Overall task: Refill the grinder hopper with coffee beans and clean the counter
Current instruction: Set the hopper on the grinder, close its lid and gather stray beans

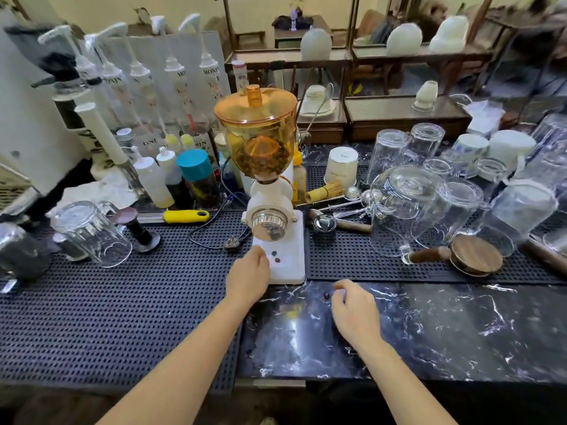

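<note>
Stray dark coffee beans [275, 257] lie on the white grinder base [290, 269] and marble counter [429, 326]; left hand [248, 279] and right hand [356, 314], fingers curled, apparently empty, should pinch each singly.

Single head view, worn high, looking forward and down across counter [429, 326] from its near edge. Wide-angle: far edge and shelves curve at top. Near: both forearms enter from bottom, left hand [248, 279], right hand [356, 312]. Grinder [270, 185] at centre, mid-distance. No second view to share.
</note>
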The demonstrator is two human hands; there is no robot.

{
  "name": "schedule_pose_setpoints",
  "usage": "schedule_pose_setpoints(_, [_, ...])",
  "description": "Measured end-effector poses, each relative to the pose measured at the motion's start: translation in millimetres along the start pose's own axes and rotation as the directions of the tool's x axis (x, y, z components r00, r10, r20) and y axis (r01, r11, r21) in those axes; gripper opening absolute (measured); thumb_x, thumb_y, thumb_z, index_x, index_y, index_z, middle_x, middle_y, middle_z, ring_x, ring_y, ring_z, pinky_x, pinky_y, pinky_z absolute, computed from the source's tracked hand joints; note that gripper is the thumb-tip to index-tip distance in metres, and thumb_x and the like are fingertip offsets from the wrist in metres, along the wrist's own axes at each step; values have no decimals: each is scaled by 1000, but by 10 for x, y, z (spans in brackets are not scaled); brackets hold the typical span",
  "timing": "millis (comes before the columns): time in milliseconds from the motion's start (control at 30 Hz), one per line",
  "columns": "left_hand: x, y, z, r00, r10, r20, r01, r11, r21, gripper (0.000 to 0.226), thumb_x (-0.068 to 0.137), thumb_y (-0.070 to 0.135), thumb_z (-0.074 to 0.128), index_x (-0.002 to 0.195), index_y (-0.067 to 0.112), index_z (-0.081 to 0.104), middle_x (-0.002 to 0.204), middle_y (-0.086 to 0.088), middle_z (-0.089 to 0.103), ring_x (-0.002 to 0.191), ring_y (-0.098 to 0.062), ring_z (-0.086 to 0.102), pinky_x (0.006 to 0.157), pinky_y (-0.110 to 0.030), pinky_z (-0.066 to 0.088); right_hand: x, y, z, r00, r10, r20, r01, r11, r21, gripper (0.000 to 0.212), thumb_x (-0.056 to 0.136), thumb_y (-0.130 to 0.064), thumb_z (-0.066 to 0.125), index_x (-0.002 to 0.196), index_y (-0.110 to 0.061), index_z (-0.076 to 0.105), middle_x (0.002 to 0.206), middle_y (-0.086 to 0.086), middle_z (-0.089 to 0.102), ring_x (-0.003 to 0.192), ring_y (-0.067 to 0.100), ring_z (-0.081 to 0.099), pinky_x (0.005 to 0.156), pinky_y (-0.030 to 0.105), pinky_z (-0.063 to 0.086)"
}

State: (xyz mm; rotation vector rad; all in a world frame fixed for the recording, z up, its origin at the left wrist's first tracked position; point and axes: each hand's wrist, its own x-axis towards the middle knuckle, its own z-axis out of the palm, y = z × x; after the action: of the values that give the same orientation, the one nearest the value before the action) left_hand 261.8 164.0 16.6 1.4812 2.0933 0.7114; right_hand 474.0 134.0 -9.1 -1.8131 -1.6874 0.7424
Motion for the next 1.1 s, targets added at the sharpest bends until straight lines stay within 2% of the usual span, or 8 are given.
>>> schedule_pose_setpoints(133, [137,3,130,941,337,34,-289,745,601,41,95,42,39,122,12,42,84,-12,65,65,-35,63,48,-32,34,29,-69,74,994,-98,55,111,927,-359,24,93,-33,48,86,-15,62,87,5,62,84,26,60,62,33,42])
schedule_pose_setpoints(267, [267,42,126,856,477,198,-438,468,768,23,84,38,65,88,16,65,70,-6,61,48,-24,58,40,-21,7,67,-21,108,999,-54,9,53,937,-344,24,94,-30,48,91,-16,67,94,3,64,88,24,60,62,30,36])
schedule_pose_setpoints(467, [434,20,130,857,414,307,-471,385,794,11,93,23,50,98,17,57,81,0,66,64,-25,63,42,-27,12,58,5,164,996,-74,-43,55,939,-340,22,94,-29,48,91,-16,65,92,1,65,83,25,60,63,33,38])
schedule_pose_setpoints(667, [434,48,226,882,351,315,-451,435,779,15,94,13,42,105,10,52,96,-7,67,81,-28,65,56,-30,35,38,-7,202,995,-91,-33,70,915,-396,24,96,-33,42,96,-18,61,96,-2,65,81,25,63,62,33,44])
schedule_pose_setpoints(800, [432,36,284,898,322,299,-425,462,778,17,91,6,39,100,6,53,94,-10,68,82,-26,64,60,-29,37,11,-88,224,991,-134,-17,109,864,-491,21,93,-31,53,90,-10,56,79,5,67,64,29,66,48,31,37])
schedule_pose_setpoints(900, [441,6,244,884,336,325,-459,486,744,18,90,4,40,101,6,53,95,-10,67,82,-28,64,59,-30,38,3,-123,216,996,-83,27,85,840,-536,24,98,-35,39,97,-12,47,85,5,68,74,28,67,52,33,38])
schedule_pose_setpoints(1033, [446,-108,65,958,250,142,-283,906,314,17,95,12,40,86,5,54,80,-15,62,76,-36,60,63,-39,44,25,-110,156,997,75,-16,-76,980,-183,18,97,-33,36,88,-18,40,81,6,63,71,28,54,60,38,39])
schedule_pose_setpoints(1100, [405,-193,-30,972,204,117,-208,978,25,19,95,11,41,80,7,53,73,-12,60,69,-33,57,59,-39,42,13,-153,117,988,154,-26,-152,986,72,18,96,-28,40,85,-15,44,74,5,58,69,26,51,61,39,39])
